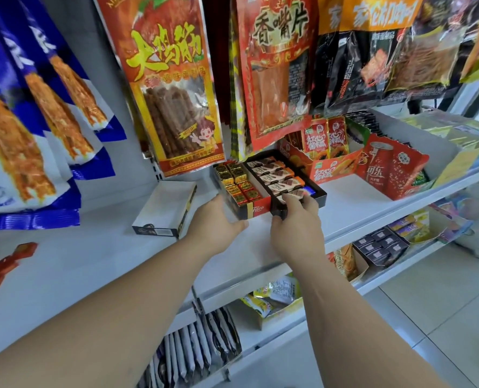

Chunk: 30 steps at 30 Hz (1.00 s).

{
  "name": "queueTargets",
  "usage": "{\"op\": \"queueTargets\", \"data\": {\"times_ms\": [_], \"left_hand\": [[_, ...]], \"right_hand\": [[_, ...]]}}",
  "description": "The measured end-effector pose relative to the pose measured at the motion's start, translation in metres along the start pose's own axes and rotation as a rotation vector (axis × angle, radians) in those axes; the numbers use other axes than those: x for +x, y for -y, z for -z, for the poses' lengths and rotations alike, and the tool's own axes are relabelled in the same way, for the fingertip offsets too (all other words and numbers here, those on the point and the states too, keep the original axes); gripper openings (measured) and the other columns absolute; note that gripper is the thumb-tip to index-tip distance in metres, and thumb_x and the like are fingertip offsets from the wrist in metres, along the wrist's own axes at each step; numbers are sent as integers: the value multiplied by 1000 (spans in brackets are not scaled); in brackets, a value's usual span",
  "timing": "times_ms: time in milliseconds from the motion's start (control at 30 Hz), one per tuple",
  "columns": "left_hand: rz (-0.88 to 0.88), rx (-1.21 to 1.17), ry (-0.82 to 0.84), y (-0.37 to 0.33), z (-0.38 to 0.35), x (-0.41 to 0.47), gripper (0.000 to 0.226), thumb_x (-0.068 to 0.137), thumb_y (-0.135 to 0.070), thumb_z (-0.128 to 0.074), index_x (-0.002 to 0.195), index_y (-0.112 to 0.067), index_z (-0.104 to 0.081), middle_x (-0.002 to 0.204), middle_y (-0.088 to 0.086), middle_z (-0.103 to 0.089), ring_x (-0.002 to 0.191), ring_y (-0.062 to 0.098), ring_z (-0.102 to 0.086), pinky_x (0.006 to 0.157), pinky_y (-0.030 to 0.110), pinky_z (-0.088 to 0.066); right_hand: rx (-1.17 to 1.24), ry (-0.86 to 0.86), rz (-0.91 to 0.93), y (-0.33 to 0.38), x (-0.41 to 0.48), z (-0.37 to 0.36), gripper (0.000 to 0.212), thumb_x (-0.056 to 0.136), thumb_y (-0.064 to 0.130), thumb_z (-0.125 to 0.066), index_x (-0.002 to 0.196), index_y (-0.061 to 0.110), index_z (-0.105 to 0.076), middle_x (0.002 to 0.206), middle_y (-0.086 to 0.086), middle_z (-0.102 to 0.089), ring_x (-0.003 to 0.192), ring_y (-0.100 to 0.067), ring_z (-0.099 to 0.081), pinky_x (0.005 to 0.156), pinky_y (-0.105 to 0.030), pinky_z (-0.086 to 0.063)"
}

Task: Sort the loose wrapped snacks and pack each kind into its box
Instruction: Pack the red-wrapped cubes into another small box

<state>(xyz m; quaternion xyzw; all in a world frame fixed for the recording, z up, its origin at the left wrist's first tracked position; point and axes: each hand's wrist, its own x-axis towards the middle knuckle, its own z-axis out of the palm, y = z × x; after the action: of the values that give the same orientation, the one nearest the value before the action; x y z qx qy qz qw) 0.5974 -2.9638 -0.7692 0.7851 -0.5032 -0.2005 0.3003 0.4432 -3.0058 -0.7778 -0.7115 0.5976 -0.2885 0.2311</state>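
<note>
White shelf (345, 203), tiled floor (443, 303), left hand (214, 222) grips red box (256, 210), right hand (295, 228) black box (321, 196)

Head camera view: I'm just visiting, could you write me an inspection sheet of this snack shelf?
Surface: white shelf.
Job's things: red box of gold-wrapped squares; black box of wrapped bars; open empty box beside them.
Clutter: red packets at left edge.
Grippers: left hand grips red box; right hand grips black box's near end.
Cables: nothing seen.
Surroundings: hanging snack bags, stocked lower shelves.
</note>
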Motion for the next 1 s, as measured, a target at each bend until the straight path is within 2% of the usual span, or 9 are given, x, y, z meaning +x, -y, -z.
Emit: {"op": "queueTargets", "data": {"times_ms": [67, 133, 233, 300, 500, 700, 800, 867, 1000], "left_hand": [[-8, 67, 2, 10, 17, -15, 83, 82, -44, -74, 149, -15, -34, 151, 5, -42, 137, 25, -41, 104, 34, -41], [-23, 78, 9, 23, 41, -35, 84, 83, -45, -73, 152, -20, -32, 154, 1, -38, 139, 21, -38, 110, 33, -36], [-52, 101, -18, 47, 81, -72, 64, 82, -42, -75, 138, -26, -50, 140, -4, -48, 112, 15, -54, 93, 24, -41], [-30, 135, -42, 70, 107, -97, 55, 82, -42, -75, 131, -30, -55, 133, -8, -48, 96, 11, -53, 87, 24, -42], [137, 290, -172, 155, 158, -158, 51, 84, -40, -71, 131, -24, -57, 137, 0, -50, 120, 21, -50, 102, 32, -41], [224, 320, -342, 201, 209, -182, 46, 78, -15, -75, 123, -23, -66, 128, 6, -60, 115, 25, -56, 98, 36, -46], [309, 358, -283, 224, 230, -190, 50, 76, -22, -78, 124, -27, -64, 126, 5, -59, 112, 25, -57, 94, 34, -48], [364, 235, -239, 235, 243, -191, 49, 74, -25, -81, 120, -28, -66, 118, 1, -63, 102, 21, -60, 88, 31, -50], [362, 208, -232, 251, 257, -185, 39, 71, -26, -84, 107, -28, -70, 88, -6, -62, 79, 12, -57, 62, 23, -41]], "right_hand": [[-22, -5, 32, 11, -6, -2, 47, 94, 26, -54, 140, 25, -47, 157, -11, -24, 134, -36, -38, 100, -46, -43], [-22, 17, 78, 25, -14, -7, 45, 93, 27, -56, 138, 24, -50, 151, -11, -31, 130, -36, -40, 98, -45, -44], [-25, 96, 199, 49, -32, -20, 41, 91, 27, -59, 132, 23, -56, 142, -8, -40, 126, -34, -42, 97, -44, -45], [-66, 191, 289, 67, -47, -34, 42, 92, 31, -59, 134, 24, -55, 144, -7, -40, 130, -32, -40, 100, -43, -43], [-294, 398, 492, 119, -93, -81, 55, 93, 41, -55, 145, 28, -42, 158, -4, -26, 142, -27, -28, 110, -43, -35], [-358, 435, 493, 140, -95, -112, 60, 95, 53, -47, 150, 37, -29, 163, 0, -17, 150, -25, -13, 115, -47, -26], [-405, 393, 479, 149, -89, -120, 62, 94, 54, -49, 150, 34, -29, 162, 0, -18, 151, -25, -9, 115, -50, -22], [-412, 413, 432, 152, -82, -125, 68, 93, 55, -50, 151, 30, -27, 161, 1, -19, 151, -24, -8, 115, -51, -21], [-301, 445, 375, 152, -77, -137, 63, 91, 44, -58, 146, 19, -40, 148, -5, -41, 141, -25, -29, 110, -44, -35]]}}
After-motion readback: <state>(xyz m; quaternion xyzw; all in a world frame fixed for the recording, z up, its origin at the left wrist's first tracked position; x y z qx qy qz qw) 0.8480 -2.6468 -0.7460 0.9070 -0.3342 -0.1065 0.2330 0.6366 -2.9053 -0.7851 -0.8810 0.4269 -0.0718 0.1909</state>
